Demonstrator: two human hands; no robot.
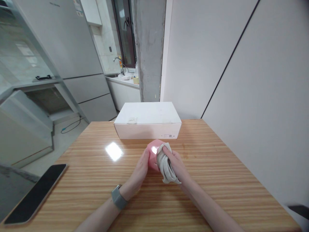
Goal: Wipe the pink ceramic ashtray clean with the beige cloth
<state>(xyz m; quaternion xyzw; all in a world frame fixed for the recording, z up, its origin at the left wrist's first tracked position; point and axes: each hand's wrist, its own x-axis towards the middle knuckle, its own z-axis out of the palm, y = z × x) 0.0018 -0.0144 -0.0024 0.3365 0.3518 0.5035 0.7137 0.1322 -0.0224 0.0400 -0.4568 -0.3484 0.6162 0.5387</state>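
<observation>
A shiny pink rounded object (pixel 153 158), its exact kind unclear, is held in front of me over the wooden table. My left hand (pixel 142 164) grips it from the left side, fingers mostly hidden behind it. Bunched in my right hand (pixel 176 162) is a light grey cloth (pixel 166 167), pressed against the right side of the pink object. The thumb lies over the top of the cloth, and a loose end hangs below. The far side of the pink object is covered by my hands and the cloth.
A white cardboard box (pixel 147 129) stands on the table (pixel 96 193) just beyond my hands. At the left edge lies a black flat tablet-like slab (pixel 36 193). White panels (pixel 229 80) rise along the right side, and a sink tap (pixel 119 61) shows in the background.
</observation>
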